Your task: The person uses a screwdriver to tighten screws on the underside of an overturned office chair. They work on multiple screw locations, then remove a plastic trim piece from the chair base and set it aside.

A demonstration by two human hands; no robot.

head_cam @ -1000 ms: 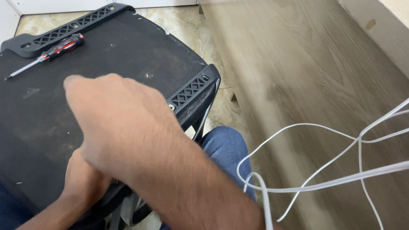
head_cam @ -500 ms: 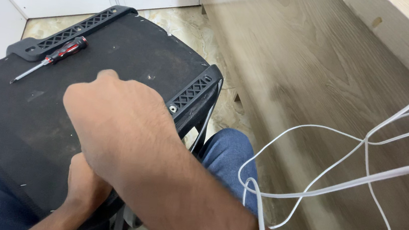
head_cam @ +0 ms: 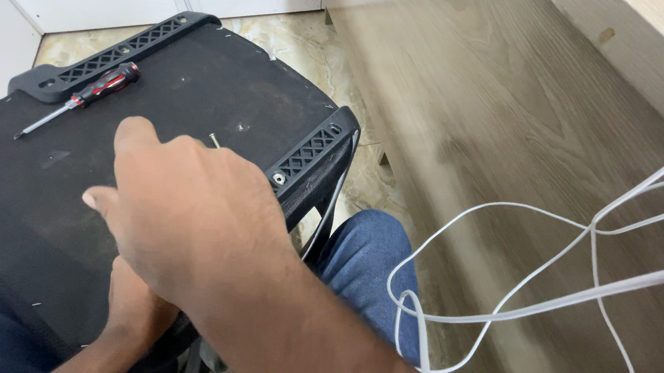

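**Right hand lowered over the seat underside, a screw now showing beyond its knuckles**

Since the picture half a second back, your right hand [head_cam: 185,222] has dropped flatter onto the black upholstered chair seat [head_cam: 42,209], and its thumb has swung out to the left. A small screw [head_cam: 213,140] now stands exposed just beyond the knuckles, near the right plastic bracket [head_cam: 307,154]. The seat lies upside down across your lap, tilted, with its far edge over the marble floor [head_cam: 297,39].

Right-hand fingers [head_cam: 135,133] are bent down onto the fabric; whether they pinch anything beneath, you cannot tell. Your left hand [head_cam: 133,313] sits under the right wrist at the near edge of the seat, and its fingers are hidden, so their state cannot be told either.

Handling, as a judgement: the seat looks bulky and moderately heavy, its board stiff under a thin, dusty fabric skin that gives little purchase. The ribbed plastic brackets, right and far left [head_cam: 111,55], offer the firmest holds. The screw is small, hard and apt to roll; take it by its shank between fingertips. The red-and-black screwdriver [head_cam: 84,93] rests loose at the far left, beside that bracket, on a sloping face.

White cables [head_cam: 584,232] loop over the wooden panel [head_cam: 513,130] at right, well apart from both hands.
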